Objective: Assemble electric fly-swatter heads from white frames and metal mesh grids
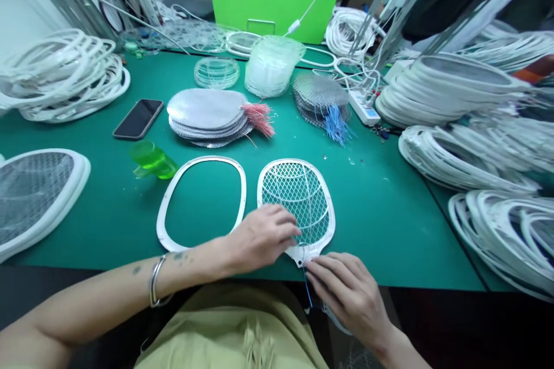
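Note:
A white racket frame [331, 207] fitted with metal mesh [298, 190] lies at the table's front edge, its narrow neck towards me. Over the lower left of this frame, my left hand [264, 237] has its fingers curled together; whatever is between their tips is hidden. The fingers of my right hand [350, 294] are pressed together on the neck, gripping it from the right. A thin blue wire [308, 288] hangs from the neck beside those fingertips. Just left lies an empty white oval frame [163, 213], partly behind my left hand.
Mesh sheets with red wires [208, 109] and others with blue wires [320, 95] are stacked farther back. A phone [138, 119] and a green transparent object [153, 159] lie at left. White frames [450, 89] pile up at right; a power strip [363, 108] stands nearby.

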Demonstrator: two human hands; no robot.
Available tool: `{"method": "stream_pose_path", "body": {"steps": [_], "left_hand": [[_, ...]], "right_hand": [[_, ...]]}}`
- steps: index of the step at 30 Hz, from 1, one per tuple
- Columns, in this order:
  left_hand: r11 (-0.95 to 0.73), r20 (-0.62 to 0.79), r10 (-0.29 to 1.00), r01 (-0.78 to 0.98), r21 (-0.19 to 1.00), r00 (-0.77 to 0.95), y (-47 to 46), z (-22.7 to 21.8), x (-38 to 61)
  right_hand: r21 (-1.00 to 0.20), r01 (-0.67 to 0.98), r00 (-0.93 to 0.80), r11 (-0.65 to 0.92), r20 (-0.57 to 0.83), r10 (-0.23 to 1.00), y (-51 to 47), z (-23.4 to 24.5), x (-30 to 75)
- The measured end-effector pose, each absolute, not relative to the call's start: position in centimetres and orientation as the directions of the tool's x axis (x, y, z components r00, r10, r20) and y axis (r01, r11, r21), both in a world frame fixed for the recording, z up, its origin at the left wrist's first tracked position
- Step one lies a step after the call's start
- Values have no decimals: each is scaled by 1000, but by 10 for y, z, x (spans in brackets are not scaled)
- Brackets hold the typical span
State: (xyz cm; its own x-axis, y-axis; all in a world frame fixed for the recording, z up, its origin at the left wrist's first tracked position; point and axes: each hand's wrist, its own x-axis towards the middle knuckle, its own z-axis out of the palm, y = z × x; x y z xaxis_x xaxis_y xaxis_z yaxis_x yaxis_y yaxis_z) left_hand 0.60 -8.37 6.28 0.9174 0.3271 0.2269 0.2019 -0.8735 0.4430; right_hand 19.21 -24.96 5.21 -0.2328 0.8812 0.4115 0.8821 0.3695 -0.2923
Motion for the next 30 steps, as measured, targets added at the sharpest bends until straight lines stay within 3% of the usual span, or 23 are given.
{"method": "stream_pose_path", "body": {"steps": [8, 15, 22, 24, 27, 30], "left_hand": [[-927, 254, 200, 99, 363, 946, -113, 39, -8], [-921, 270, 216, 105, 375, 938, -114, 40, -9], [-954, 201, 181, 122, 272, 963, -116, 46, -3], [-947, 178, 191, 134, 291, 965, -116, 53, -3], [-935, 146, 162, 105, 338, 976, -114, 64, -4], [-908, 98, 103, 53, 415, 990, -109, 67, -3]], "right_hand": [[-281, 868, -292, 410, 380, 878, -250, 47, 189], [-317, 852, -314, 417, 327, 891, -252, 44, 194], [-415, 824, -291, 387, 275, 916, -249, 45, 198], [-496, 799, -268, 340, 212, 940, -246, 48, 199], [-597, 788, -91, 148, 126, 988, -237, 51, 200], [-525, 851, 19, 13, 57, 998, -221, 54, 204]]}}
